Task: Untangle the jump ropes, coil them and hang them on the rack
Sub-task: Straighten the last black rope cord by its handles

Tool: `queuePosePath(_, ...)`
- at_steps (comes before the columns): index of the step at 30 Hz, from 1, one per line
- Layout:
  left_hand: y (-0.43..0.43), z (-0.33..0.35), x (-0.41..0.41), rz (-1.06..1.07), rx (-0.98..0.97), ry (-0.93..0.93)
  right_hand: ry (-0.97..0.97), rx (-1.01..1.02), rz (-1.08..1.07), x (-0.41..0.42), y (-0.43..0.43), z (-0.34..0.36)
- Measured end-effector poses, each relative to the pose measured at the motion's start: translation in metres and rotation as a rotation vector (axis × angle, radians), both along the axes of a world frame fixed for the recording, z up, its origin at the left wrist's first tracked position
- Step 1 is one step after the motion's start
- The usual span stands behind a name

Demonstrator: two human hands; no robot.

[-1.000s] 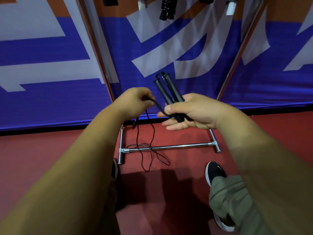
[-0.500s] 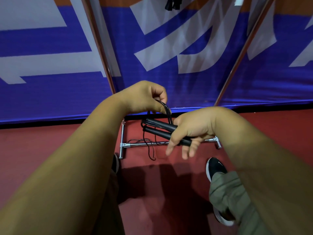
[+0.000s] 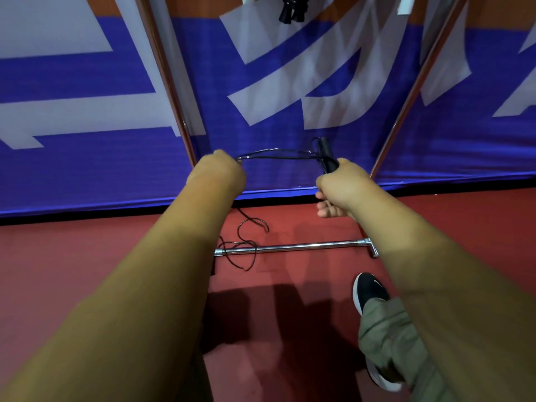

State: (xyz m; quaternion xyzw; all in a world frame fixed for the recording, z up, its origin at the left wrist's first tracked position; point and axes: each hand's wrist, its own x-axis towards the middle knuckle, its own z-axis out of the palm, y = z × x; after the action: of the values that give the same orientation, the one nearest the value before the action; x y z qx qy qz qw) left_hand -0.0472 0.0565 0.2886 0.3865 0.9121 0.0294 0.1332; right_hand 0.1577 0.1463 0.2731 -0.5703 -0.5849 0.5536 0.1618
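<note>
Jump rope point(image 3: 275, 155) cord stretched level btwn hands, in front of blue banner point(image 3: 87, 169). R hand point(image 3: 339, 187) grips the handles point(image 3: 326, 152), tips up; L hand point(image 3: 217, 172) curled round the cord. Slack tail point(image 3: 251, 219) drops to red floor point(image 3: 87, 256), looped across rack's base bar point(image 3: 304, 246). Rack posts, left point(image 3: 171, 91) & right point(image 3: 406, 91), stand just outside both hands. Another rope point(image 3: 290, 10) hangs far, top centre. Shoe point(image 3: 369, 291) near right.

No legible text (banner point(image 3: 319, 97) strokes too cropped)

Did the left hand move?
Yes. The left hand pulled left, toward the rack's left pole, stretching the jump rope.
</note>
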Motion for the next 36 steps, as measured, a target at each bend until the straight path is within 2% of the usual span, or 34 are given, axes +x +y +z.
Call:
queuePosePath(3, -0.004, 0.006, 0.014, -0.120, -0.275, -0.147, -0.019, 0.071, 0.014, -0.001, -0.001, 0.005)
queuePosePath(5, -0.004, 0.005, 0.013, -0.220, -0.281, -0.249, -0.068, 0.117, 0.057, -0.001, -0.002, 0.006)
queuePosePath(9, 0.006, -0.006, 0.018, -0.294, 0.117, -0.557, -0.144, 0.226, 0.188, -0.002, -0.012, 0.011)
queuePosePath(11, 0.009, -0.006, 0.026, -0.326, 0.223, -0.643, -0.182, 0.280, 0.239, -0.001, -0.016, 0.012)
queuePosePath(14, 0.009, -0.005, 0.028, -0.353, 0.242, -0.654, -0.227, 0.335, 0.282, -0.001, -0.016, 0.011)
queuePosePath(19, 0.002, 0.009, 0.029, -0.458, 0.227, -0.473, -0.311, 0.387, 0.313, 0.003, -0.013, 0.011)
queuePosePath(20, 0.000, 0.012, 0.034, -0.478, 0.236, -0.520, -0.337, 0.399, 0.317, 0.004, -0.013, 0.011)
queuePosePath(23, -0.001, 0.017, 0.049, -0.485, 0.316, -0.846, -0.422, 0.435, 0.295, 0.007, -0.004, 0.007)
queuePosePath(25, -0.002, 0.020, 0.055, -0.492, 0.370, -0.952, -0.430, 0.419, 0.287, 0.008, 0.002, 0.008)
queuePosePath(28, -0.001, 0.024, 0.058, -0.477, 0.376, -0.961, -0.325, 0.285, 0.326, 0.009, 0.003, 0.009)
queuePosePath(30, -0.002, 0.026, 0.058, -0.487, 0.365, -0.951, -0.207, 0.195, 0.265, 0.008, 0.003, 0.010)
queuePosePath(34, -0.006, 0.023, 0.053, -0.507, 0.325, -1.023, -0.235, 0.283, 0.236, 0.008, 0.007, 0.011)
queuePosePath(36, -0.008, 0.022, 0.051, -0.560, 0.303, -1.044, -0.175, 0.259, 0.230, 0.008, 0.006, 0.013)
